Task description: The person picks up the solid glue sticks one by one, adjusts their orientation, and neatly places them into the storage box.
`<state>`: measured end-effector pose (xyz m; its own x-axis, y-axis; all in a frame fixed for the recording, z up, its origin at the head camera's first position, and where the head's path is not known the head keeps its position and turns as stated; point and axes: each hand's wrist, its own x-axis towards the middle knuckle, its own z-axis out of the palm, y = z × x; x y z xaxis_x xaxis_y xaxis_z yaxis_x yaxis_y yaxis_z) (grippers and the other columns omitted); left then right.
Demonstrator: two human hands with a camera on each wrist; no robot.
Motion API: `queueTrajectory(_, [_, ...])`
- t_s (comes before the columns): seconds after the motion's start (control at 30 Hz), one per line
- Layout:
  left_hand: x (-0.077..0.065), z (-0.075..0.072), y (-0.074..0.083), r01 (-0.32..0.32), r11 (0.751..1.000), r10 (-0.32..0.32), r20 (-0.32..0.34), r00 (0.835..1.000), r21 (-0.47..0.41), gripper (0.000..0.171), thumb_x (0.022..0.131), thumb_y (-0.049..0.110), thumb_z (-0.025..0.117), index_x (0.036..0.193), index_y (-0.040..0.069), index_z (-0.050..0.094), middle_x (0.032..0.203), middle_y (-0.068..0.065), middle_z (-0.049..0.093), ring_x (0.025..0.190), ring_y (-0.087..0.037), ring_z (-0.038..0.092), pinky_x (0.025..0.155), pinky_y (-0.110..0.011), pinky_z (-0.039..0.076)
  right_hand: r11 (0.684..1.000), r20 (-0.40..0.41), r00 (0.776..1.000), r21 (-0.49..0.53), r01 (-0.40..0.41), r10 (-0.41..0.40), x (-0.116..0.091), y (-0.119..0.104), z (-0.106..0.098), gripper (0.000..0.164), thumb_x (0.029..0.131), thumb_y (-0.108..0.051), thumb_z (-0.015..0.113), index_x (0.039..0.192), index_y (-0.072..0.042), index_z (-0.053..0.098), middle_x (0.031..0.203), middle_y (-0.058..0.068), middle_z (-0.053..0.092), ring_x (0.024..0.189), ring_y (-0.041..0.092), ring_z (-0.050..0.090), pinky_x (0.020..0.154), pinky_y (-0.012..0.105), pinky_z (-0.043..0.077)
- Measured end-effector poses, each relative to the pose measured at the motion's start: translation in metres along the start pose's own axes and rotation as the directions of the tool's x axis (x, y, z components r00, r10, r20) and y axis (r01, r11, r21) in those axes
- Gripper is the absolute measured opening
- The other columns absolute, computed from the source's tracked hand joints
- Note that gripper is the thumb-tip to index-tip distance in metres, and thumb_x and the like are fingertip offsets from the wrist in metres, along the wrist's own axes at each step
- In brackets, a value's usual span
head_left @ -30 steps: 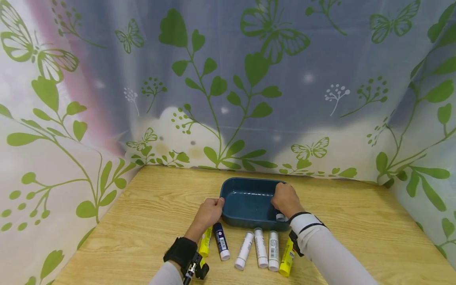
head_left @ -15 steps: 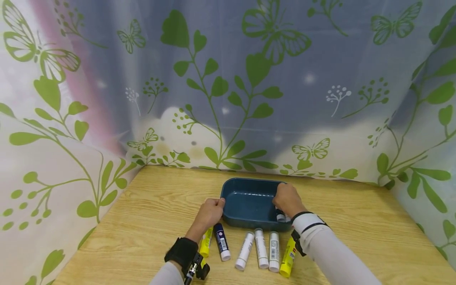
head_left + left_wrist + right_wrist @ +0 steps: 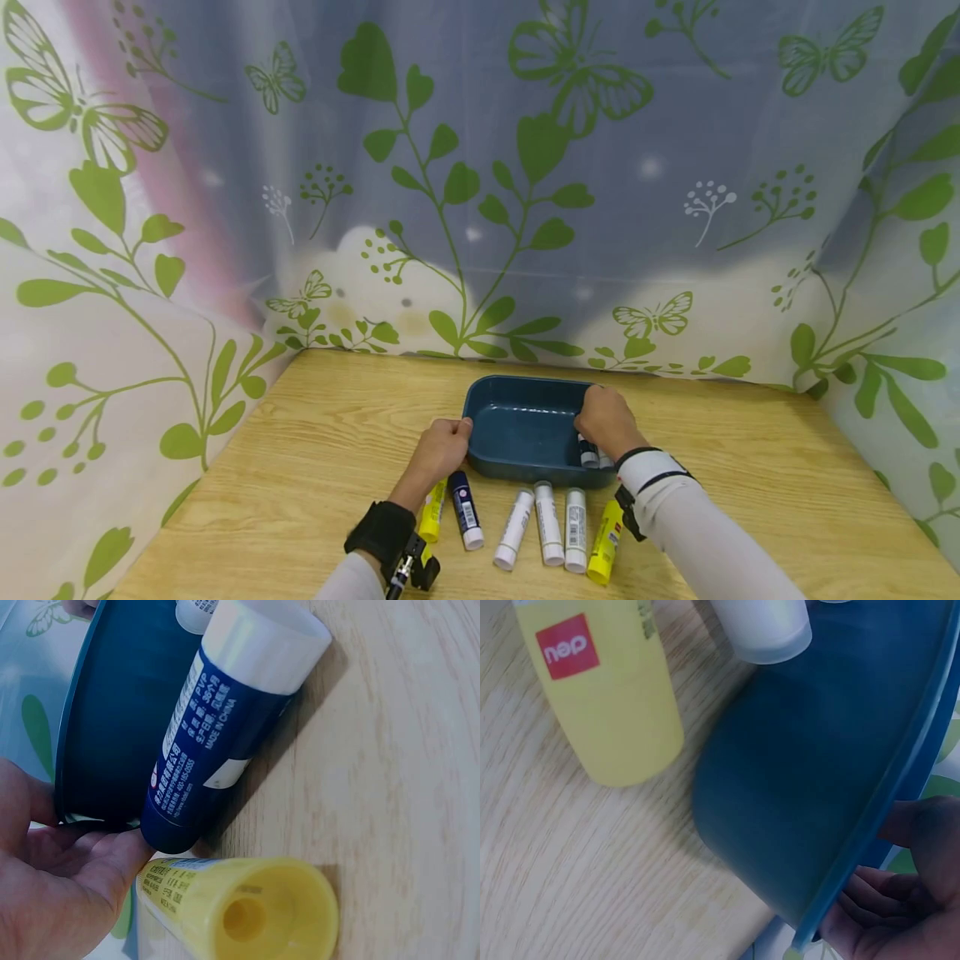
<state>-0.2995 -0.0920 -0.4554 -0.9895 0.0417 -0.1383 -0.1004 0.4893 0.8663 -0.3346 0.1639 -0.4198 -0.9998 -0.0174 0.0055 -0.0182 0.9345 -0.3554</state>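
A dark teal rectangular bin (image 3: 517, 473) sits on the wooden table. My left hand (image 3: 438, 450) pinches its left end, thumb at the rim and fingers below in the left wrist view. At the bin's right end is my right hand (image 3: 606, 419), its fingers bent. The right wrist view shows that hand (image 3: 922, 889) behind the front rim, fingertips partly hidden; I cannot tell whether they hold anything. Under it, inside the bin, lies a dark blue glue stick (image 3: 588, 454) with a white end; another white end shows beside it. A navy glue stick (image 3: 202, 742) lies nearest my left hand.
Before the bin lie several glue sticks: a yellow one (image 3: 432, 512) partly behind my left wrist, a leaning white one (image 3: 514, 529), two more white ones, and a yellow one (image 3: 603, 546) at right. A patterned curtain (image 3: 480, 208) stands behind the wooden table (image 3: 315, 467).
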Motion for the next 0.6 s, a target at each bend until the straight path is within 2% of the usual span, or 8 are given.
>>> queueTrajectory(0.1, [0.001, 0.000, -0.001, -0.001, 1.000, 0.001, 0.001, 1.000, -0.002, 0.042, 0.111, 0.031, 0.039, 0.081, 0.007, 0.058, 0.065, 0.000, 0.045, 0.061, -0.016, 0.048, 0.060, -0.028, 0.038, 1.000, 0.002, 1.000, -0.003, 0.009, -0.009, 0.000, 0.000, -0.001, 0.007, 0.086, -0.002, 0.064, 0.082, 0.004, 0.063, 0.076, 0.013, 0.060, 0.065, 0.024, 0.057, 0.057, 0.033, 0.047])
queueTrajectory(0.3, [0.001, 0.001, 0.000, 0.001, 1.000, -0.001, 0.002, 1.000, 0.003, 0.043, 0.111, 0.032, 0.039, 0.083, 0.005, 0.059, 0.065, 0.000, 0.045, 0.062, -0.017, 0.048, 0.060, -0.028, 0.037, 0.998, -0.033, 0.998, -0.012, 0.060, -0.060, -0.002, -0.003, -0.008, 0.028, 0.089, -0.007, 0.065, 0.064, -0.005, 0.053, 0.056, 0.003, 0.044, 0.049, 0.018, 0.047, 0.049, 0.028, 0.038])
queueTrajectory(0.43, [0.001, 0.000, 0.000, -0.002, 1.000, 0.002, 0.001, 1.000, 0.000, 0.043, 0.111, 0.032, 0.039, 0.084, 0.005, 0.060, 0.065, 0.000, 0.045, 0.061, -0.017, 0.049, 0.060, -0.028, 0.038, 0.997, -0.055, 0.996, 0.038, 0.071, -0.069, -0.005, -0.007, -0.018, 0.041, 0.092, -0.008, 0.062, 0.055, -0.011, 0.045, 0.049, -0.002, 0.034, 0.042, 0.013, 0.037, 0.045, 0.026, 0.031])
queueTrajectory(0.6, [0.000, 0.000, 0.000, 0.006, 1.000, -0.006, 0.004, 1.000, 0.009, 0.043, 0.111, 0.032, 0.039, 0.085, 0.005, 0.061, 0.066, 0.000, 0.046, 0.063, -0.018, 0.049, 0.061, -0.029, 0.038, 0.992, -0.080, 0.992, 0.070, 0.107, -0.102, -0.012, -0.010, -0.033, 0.048, 0.094, -0.008, 0.060, 0.051, -0.015, 0.038, 0.046, -0.005, 0.029, 0.039, 0.011, 0.031, 0.044, 0.024, 0.028])
